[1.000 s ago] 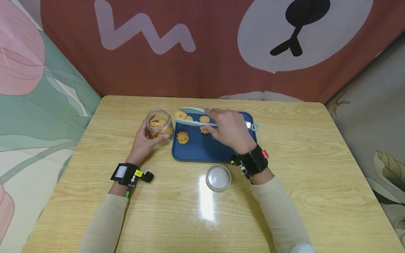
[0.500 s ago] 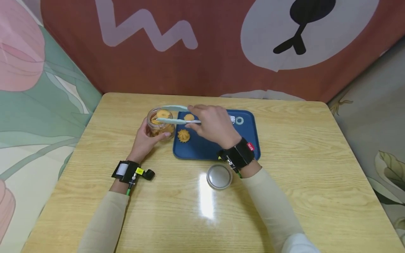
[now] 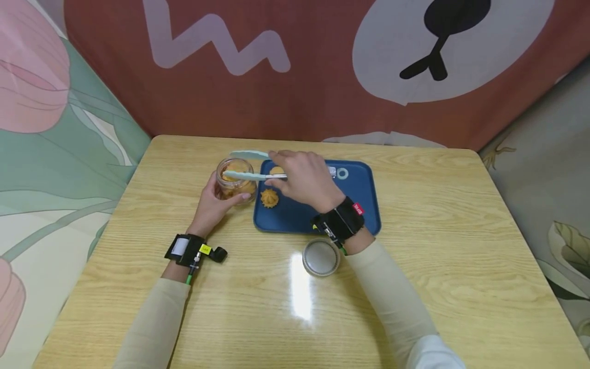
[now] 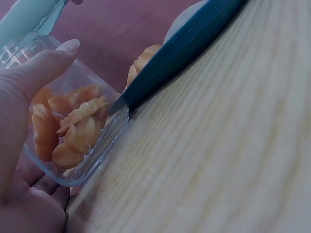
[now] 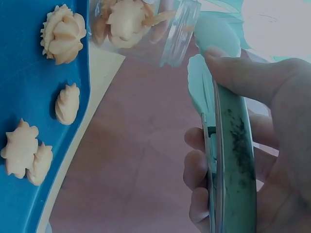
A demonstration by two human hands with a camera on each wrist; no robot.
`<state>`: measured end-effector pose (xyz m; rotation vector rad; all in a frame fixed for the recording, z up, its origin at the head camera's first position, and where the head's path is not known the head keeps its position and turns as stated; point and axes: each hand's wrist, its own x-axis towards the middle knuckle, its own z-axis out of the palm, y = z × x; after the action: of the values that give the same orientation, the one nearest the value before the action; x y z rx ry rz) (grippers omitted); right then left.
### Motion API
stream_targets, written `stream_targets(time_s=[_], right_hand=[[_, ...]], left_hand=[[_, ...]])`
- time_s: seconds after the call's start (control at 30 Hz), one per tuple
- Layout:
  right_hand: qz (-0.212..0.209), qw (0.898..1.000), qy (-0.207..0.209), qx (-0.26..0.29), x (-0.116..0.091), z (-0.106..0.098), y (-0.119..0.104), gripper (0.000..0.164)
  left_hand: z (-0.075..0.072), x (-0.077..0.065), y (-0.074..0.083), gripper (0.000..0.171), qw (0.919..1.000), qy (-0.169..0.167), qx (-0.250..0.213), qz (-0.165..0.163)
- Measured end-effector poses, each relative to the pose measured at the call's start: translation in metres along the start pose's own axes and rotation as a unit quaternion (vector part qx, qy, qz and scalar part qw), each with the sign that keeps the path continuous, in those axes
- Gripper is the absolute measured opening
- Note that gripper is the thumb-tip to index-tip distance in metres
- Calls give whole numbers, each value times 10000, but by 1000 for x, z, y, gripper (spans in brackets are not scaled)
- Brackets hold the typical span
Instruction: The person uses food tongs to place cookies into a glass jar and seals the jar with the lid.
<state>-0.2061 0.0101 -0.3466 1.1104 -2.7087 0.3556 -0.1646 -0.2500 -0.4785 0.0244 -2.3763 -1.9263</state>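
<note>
My left hand (image 3: 208, 207) grips a clear jar (image 3: 249, 196) from its left side, thumb across the front. Several golden cookies (image 4: 80, 128) lie inside, seen through the wall in the left wrist view. My right hand (image 3: 310, 180) holds tongs (image 3: 244, 176) with pale green tips and metal arms. Their tips straddle the jar's mouth, spread apart, and a cookie surface shows between them in the head view. In the right wrist view, the thumb presses one arm of the tongs (image 5: 235, 160) and the fingers curl round the other side; no cookie shows between the tips there.
Right of the jar, a blue tray (image 3: 299, 219) bears several cookies, one of them a swirled cookie (image 3: 269, 198); my right hand covers part of it. A round silver lid (image 3: 321, 257) lies on the wooden table (image 3: 249, 307) in front of the tray.
The tongs have moved left from over the tray to the jar's mouth, carrying a ring-shaped cookie. That cookie has dropped lower at the mouth. My left hand keeps holding the jar in place.
</note>
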Motion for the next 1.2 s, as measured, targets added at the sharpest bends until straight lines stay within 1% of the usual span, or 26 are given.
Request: stream_targets(time_s=[0.13, 0.3, 0.6, 0.77, 0.93, 1.2], right_hand=[[45, 10000, -1, 17, -1, -2, 1, 66], [231, 9997, -21, 77, -6, -7, 4, 67], [402, 9991, 74, 60, -25, -12, 18, 68], [434, 9989, 173, 55, -37, -7, 27, 67], [507, 9987, -9, 64, -46, 0, 32, 67], [540, 9979, -240, 262, -57, 17, 36, 64]], left_hand=[[0, 0, -1, 90, 10000, 2, -11, 11], [-1, 0, -2, 89, 10000, -2, 35, -3], [-1, -2, -2, 93, 10000, -32, -72, -45], [-1, -1, -1, 94, 10000, -13, -54, -18], [-1, 0, -1, 94, 10000, 5, -61, -14], [0, 0, -1, 93, 10000, -17, -47, 13]])
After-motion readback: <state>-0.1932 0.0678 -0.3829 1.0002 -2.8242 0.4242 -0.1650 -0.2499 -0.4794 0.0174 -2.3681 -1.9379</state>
